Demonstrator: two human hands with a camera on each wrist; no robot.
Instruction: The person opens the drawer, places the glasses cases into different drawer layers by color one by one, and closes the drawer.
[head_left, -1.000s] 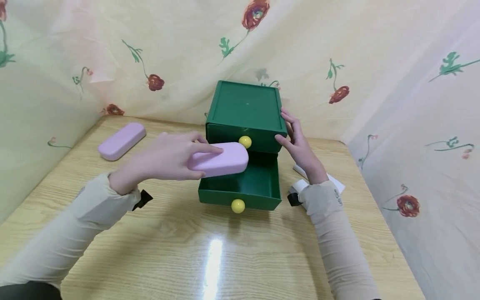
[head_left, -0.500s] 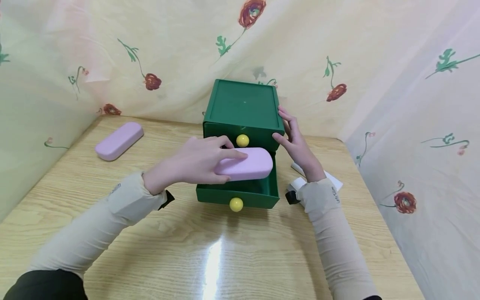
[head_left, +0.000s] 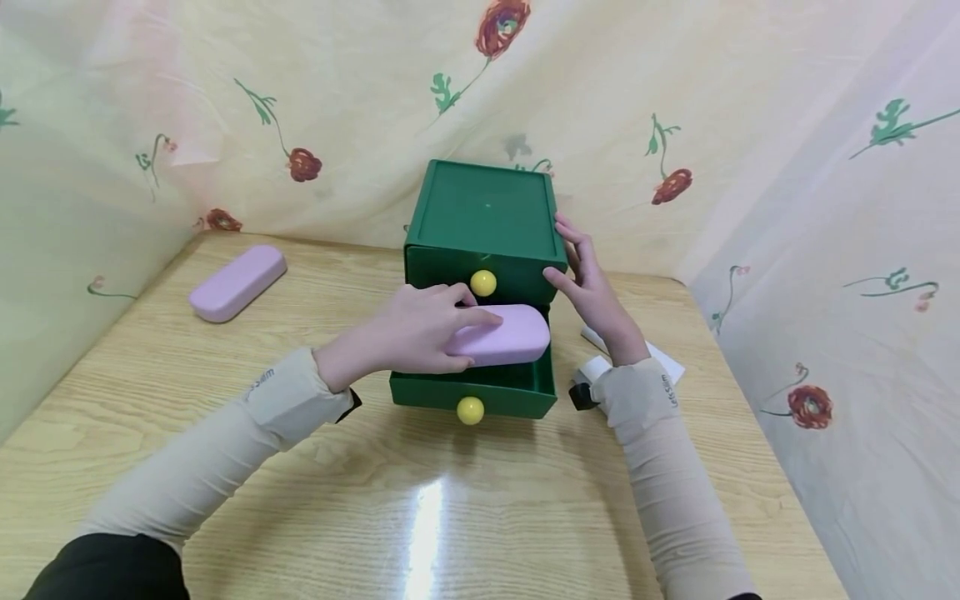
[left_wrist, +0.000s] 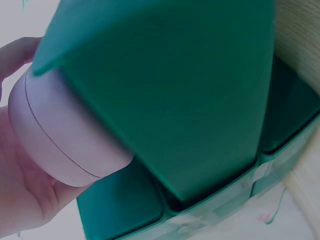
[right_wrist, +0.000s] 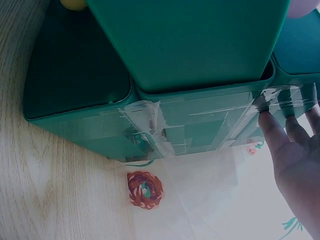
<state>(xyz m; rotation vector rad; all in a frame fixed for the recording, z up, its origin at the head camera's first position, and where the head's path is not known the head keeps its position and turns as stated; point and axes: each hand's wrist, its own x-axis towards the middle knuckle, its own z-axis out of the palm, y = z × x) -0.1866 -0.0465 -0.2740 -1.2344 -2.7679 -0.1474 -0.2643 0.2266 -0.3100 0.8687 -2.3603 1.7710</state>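
Note:
My left hand [head_left: 420, 331] grips a lilac glasses case [head_left: 510, 335], thumb at its near side and fingers over its top. The case overlaps the pulled-out drawer [head_left: 472, 393] of a green drawer unit [head_left: 491, 208]. In the left wrist view, the seam of the glasses case [left_wrist: 70, 130] shows beside the green drawer wall. On the unit's right side rests my right hand [head_left: 596, 296], its fingers extended along the side and its thumb at the front corner. The right wrist view shows those fingertips [right_wrist: 265, 120] against the taped side.
Another lilac case [head_left: 238, 283] lies at the back left of the wooden table [head_left: 322, 517]. White items [head_left: 663, 364] lie beside the right wrist, partly hidden by it. Yellow knobs [head_left: 470, 410] stick out from the drawer fronts. A flowered cloth [head_left: 360, 108] hangs behind and at the sides.
My left hand has carried the glasses case rightward from the drawer's left part to over its middle and right, then slightly lower. The right hand has stayed on the unit's side.

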